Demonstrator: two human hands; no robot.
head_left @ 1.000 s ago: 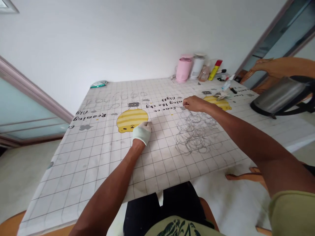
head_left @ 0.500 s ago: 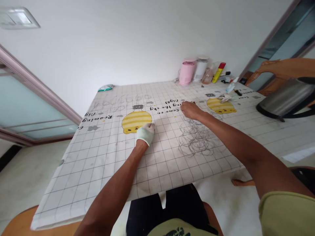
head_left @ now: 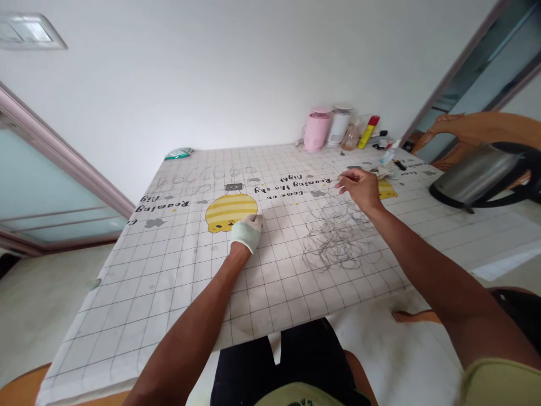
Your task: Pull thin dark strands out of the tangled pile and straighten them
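My left hand [head_left: 247,230], in a pale glove, rests closed on the checked tablecloth [head_left: 270,293], over the edge of a printed yellow bear balloon [head_left: 230,210]. Whatever its fingers might hold is too small to make out. My bare right hand [head_left: 358,186] is raised above the cloth to the right, its thumb and fingertips pinched together. Between them something may be held, but I cannot make it out. Below and left of that hand lies a loose tangle of thin dark strands or scribbled lines [head_left: 333,239].
A steel kettle [head_left: 473,172] stands at the right, before a wooden chair [head_left: 499,127]. Along the wall are a pink container [head_left: 316,131], a white container [head_left: 338,127], a bottle and a yellow-red tube [head_left: 368,132]. A green packet [head_left: 178,153] lies at the back left.
My right hand has moved right and lifted, its fingers now showing in a pinch. My left hand stays in the same place on the cloth. The view has shifted slightly.
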